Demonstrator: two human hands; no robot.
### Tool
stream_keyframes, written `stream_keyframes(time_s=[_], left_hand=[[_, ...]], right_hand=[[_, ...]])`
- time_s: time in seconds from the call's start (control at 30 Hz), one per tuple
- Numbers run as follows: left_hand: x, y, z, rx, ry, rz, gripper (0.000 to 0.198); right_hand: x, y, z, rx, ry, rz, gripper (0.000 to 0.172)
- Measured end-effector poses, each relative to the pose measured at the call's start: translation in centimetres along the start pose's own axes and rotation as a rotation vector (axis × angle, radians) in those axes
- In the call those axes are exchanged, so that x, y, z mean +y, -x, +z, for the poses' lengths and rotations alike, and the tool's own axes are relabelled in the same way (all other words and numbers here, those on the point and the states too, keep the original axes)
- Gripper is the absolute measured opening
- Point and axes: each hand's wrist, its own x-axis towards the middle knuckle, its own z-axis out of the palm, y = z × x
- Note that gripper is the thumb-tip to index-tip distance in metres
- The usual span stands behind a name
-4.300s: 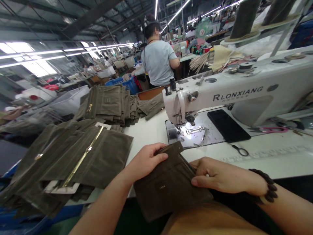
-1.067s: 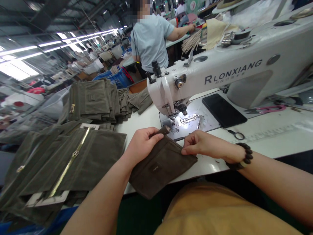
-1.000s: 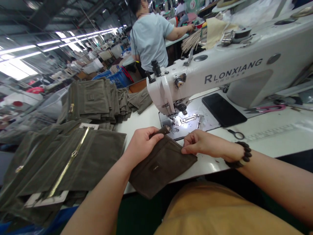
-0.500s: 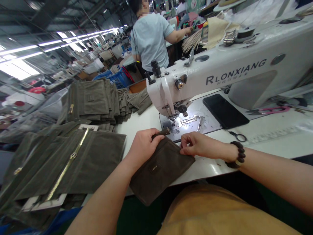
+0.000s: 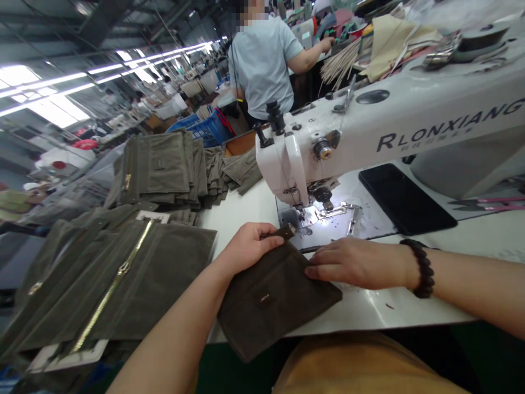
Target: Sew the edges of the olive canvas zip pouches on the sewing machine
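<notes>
A dark olive fabric panel [image 5: 283,306] with a small label patch lies over the table's front edge, its lower corner hanging past it. My left hand [image 5: 250,251] grips its upper left part, thumb on top, next to a short folded strap end [image 5: 285,232] that sticks out toward the needle area. The fingers of my right hand [image 5: 348,264] are closed at the panel's upper right edge; the fingertips on its underside are hidden. Just beyond both hands is the sewing machine [image 5: 344,137], its presser foot [image 5: 305,213] lit by a lamp.
Left of me lie stacked olive panels with a gold zipper [image 5: 123,268], and a further stack [image 5: 158,164] behind. A black phone [image 5: 408,197] and pink-handled snips [image 5: 492,204] rest right of the needle. A co-worker [image 5: 262,65] stands beyond, near a blue crate [image 5: 209,128].
My right hand has gone from a raised pinch to straighter fingers laid along the panel's edge. My view has shifted slightly, and the machine appears closer. My left hand keeps its grip.
</notes>
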Motion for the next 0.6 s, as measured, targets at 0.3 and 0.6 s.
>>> stream_keyframes(time_s=[0.3, 0.6], left_hand=[[-0.5, -1.2, 0.0, -0.036, -0.152, 0.028, 0.016], [-2.2, -3.7, 1.1, 0.398, -0.568, 0.087, 0.013]], right_hand=[[-0.3, -0.3, 0.4, 0.121, 0.341, -0.083, 0.036], [1.6, -2.8, 1.4, -0.045, 0.433, 0.124, 0.02]])
